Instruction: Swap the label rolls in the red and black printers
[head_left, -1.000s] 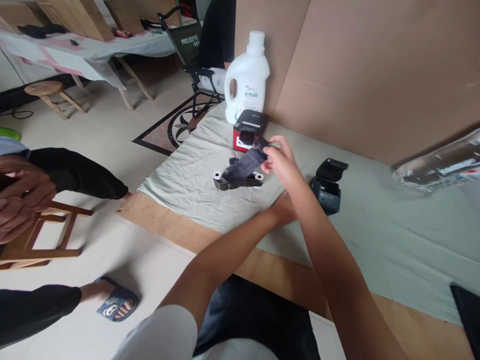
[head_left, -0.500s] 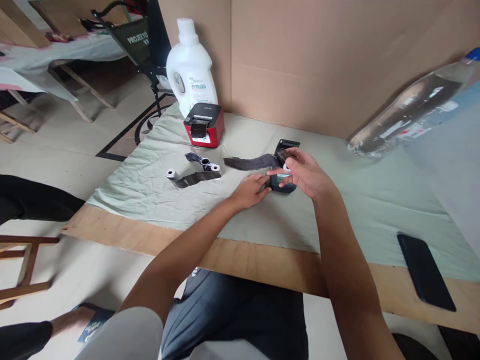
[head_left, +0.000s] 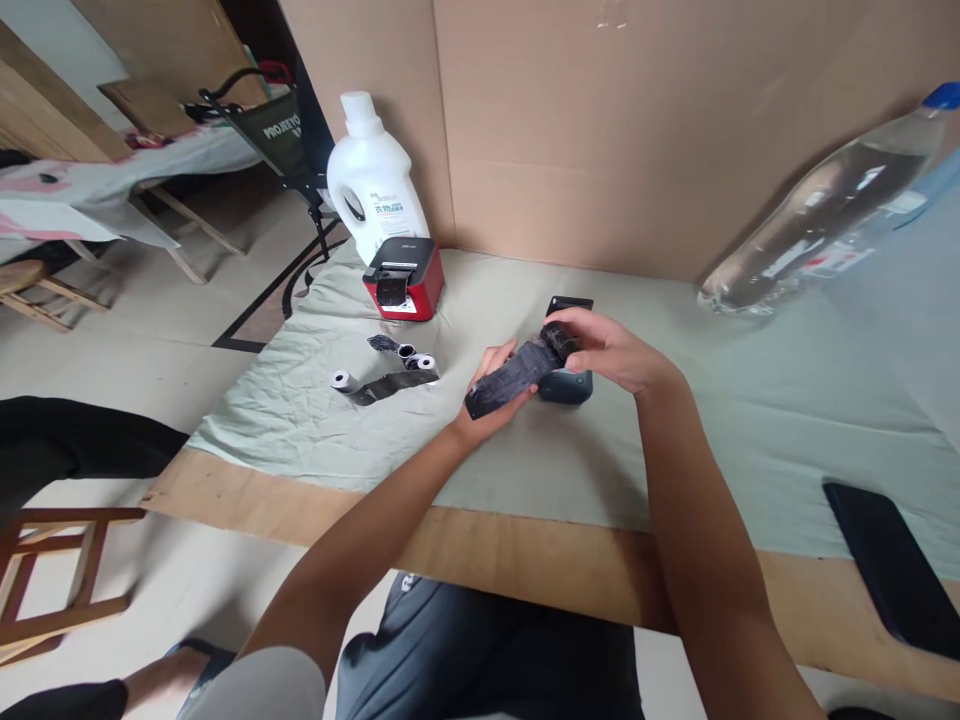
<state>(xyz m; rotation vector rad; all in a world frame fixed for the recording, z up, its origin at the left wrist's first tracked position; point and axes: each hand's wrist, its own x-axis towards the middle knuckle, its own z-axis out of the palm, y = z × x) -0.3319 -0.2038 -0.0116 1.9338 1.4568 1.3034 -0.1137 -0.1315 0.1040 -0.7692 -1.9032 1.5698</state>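
My right hand (head_left: 619, 350) is closed on a dark paper roll (head_left: 559, 342), held above a small dark printer (head_left: 566, 386) whose lid (head_left: 570, 305) is raised behind. The roll's loose dark strip (head_left: 504, 385) slopes down to the left across my left hand (head_left: 487, 412). My left hand is open, its fingers and thumb apart at the printer's left side; the strip covers part of the palm, so any contact there is hidden. Left of it lie several small rolls (head_left: 425, 364) with white ends and a dark strip (head_left: 394, 386) unrolled between them.
A red and black printer (head_left: 424, 290) stands at the back left, before a white detergent bottle (head_left: 379, 185). Cardboard (head_left: 585, 150) walls the back. A large bottle of dark liquid (head_left: 825, 215) leans at right; a black phone (head_left: 896, 565) lies near the front edge. Someone's dark-clothed leg (head_left: 82, 440) is at left.
The loose strip has swung down from the left and now lies over my left hand. My right hand has lowered a little with the roll, and the view has shifted slightly.
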